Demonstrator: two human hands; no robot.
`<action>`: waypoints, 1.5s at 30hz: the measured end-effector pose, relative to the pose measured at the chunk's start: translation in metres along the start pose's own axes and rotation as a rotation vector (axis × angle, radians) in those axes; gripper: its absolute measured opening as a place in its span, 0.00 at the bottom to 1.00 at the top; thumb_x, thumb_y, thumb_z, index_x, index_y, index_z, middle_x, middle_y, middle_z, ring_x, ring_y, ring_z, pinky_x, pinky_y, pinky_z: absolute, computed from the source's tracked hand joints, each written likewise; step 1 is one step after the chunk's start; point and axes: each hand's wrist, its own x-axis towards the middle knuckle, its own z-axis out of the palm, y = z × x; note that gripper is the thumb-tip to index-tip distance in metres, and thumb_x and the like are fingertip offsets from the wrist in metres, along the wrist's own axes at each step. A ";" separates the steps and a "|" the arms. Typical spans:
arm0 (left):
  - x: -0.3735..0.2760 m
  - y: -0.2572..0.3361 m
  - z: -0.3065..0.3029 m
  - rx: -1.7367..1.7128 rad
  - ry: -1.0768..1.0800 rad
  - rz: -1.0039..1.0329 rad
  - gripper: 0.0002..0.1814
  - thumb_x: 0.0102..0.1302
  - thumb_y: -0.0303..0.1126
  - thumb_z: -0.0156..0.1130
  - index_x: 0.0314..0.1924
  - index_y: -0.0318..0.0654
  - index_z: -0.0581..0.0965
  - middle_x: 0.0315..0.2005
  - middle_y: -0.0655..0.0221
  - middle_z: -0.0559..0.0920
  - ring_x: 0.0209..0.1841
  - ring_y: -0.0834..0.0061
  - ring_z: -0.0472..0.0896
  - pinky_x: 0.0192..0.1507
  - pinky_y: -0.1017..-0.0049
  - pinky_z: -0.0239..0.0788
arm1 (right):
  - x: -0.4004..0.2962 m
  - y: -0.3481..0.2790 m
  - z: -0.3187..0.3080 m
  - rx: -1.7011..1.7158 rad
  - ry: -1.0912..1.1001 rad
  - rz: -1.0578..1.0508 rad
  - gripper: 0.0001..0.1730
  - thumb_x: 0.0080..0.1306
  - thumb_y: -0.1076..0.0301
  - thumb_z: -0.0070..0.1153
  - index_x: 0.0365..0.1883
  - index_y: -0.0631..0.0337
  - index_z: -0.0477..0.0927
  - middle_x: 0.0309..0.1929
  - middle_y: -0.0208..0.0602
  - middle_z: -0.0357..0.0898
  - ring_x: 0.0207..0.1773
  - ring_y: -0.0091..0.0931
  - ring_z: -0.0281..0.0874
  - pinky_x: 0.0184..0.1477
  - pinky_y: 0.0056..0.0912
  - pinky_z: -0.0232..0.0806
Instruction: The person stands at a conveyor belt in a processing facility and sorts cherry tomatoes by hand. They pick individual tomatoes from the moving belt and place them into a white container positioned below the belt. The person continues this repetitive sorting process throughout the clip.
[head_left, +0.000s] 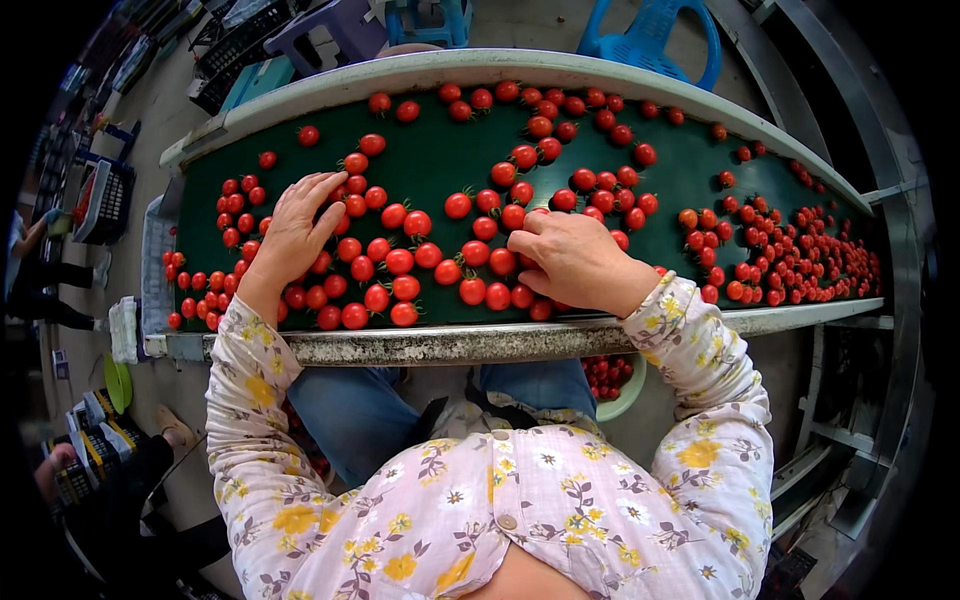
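Red cherry tomatoes (400, 261), many with green stem ends, lie scattered on a dark green conveyor belt (435, 142). My left hand (300, 217) is palm down at the left among them, thumb apart from the fingers, its fingertips beside several tomatoes. Nearer the middle, my right hand (574, 251) curls over the tomatoes with bent fingers. Its palm and most of its fingertips are hidden, so whether it grips a tomato does not show. A denser mass of tomatoes (806, 251) covers the belt's right end.
The belt has a pale raised far rail (480, 61) and a worn near rail (450, 345). A white crate (156, 262) stands at its left end. Below the near rail, a green basin (626, 390) holds tomatoes. Beyond stands a blue plastic chair (652, 41); another person (37, 255) is far left.
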 end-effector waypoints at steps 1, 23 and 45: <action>0.001 0.001 0.001 -0.008 0.015 -0.001 0.22 0.69 0.41 0.52 0.59 0.39 0.72 0.56 0.59 0.74 0.62 0.60 0.68 0.66 0.63 0.53 | -0.002 0.000 -0.004 0.056 -0.023 0.014 0.15 0.52 0.64 0.63 0.38 0.55 0.77 0.36 0.34 0.73 0.41 0.34 0.74 0.41 0.37 0.69; 0.022 0.034 0.021 -0.041 0.261 -0.081 0.16 0.67 0.40 0.55 0.50 0.40 0.77 0.45 0.61 0.80 0.52 0.59 0.76 0.56 0.65 0.65 | -0.005 0.161 -0.028 -0.240 0.305 0.525 0.31 0.57 0.46 0.62 0.56 0.49 0.74 0.48 0.40 0.75 0.50 0.38 0.78 0.47 0.40 0.72; 0.036 0.070 0.031 0.051 0.296 -0.339 0.21 0.64 0.44 0.57 0.54 0.44 0.73 0.52 0.60 0.72 0.53 0.57 0.74 0.57 0.59 0.64 | -0.296 0.079 -0.046 1.501 0.322 0.293 0.30 0.53 0.63 0.65 0.54 0.61 0.72 0.42 0.34 0.74 0.32 0.21 0.70 0.28 0.21 0.65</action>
